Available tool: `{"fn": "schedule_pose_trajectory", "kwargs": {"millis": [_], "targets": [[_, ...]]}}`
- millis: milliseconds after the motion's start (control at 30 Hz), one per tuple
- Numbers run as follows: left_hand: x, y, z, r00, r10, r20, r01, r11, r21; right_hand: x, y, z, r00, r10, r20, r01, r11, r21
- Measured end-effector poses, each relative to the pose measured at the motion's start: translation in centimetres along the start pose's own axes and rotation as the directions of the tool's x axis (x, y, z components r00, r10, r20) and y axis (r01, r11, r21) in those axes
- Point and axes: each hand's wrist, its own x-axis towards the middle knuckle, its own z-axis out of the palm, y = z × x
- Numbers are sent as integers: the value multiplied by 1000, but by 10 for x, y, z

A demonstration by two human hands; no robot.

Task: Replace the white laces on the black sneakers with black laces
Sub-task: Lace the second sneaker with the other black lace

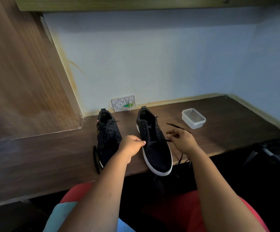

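Both hands (132,145) (182,142), grip pinching black lace (161,140), over sneaker (154,148) on wooden desk (52,148).

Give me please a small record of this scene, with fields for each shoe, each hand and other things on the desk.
left shoe: left sneaker, already laced in black
right shoe: right sneaker, black lace across the lowest eyelets only
left hand: left hand pinches the lace at the sneaker's left edge
right hand: right hand holds the lace's other side
other: clear plastic container on the wooden desk
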Motion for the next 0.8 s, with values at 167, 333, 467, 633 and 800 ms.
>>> {"fn": "schedule_pose_trajectory", "kwargs": {"millis": [167,333,467,633,800], "targets": [[-6,4,9,726,679,-110,-448,588,674,0,-1,13,997,-64,44,69,990,-124],[-8,3,35,717,684,136,-453,308,836,0,-3,16,998,-65,2,65,986,-154],[1,5,40,680,727,94,-460,324,827,1,-2,20,999,-48,-7,46,989,-138],[2,11,44,817,568,99,-486,586,649,5,0,17,1000,17,6,-17,1000,2],[13,24,43,929,298,221,-370,793,485,6,4,16,980,176,92,-198,897,396]]}}
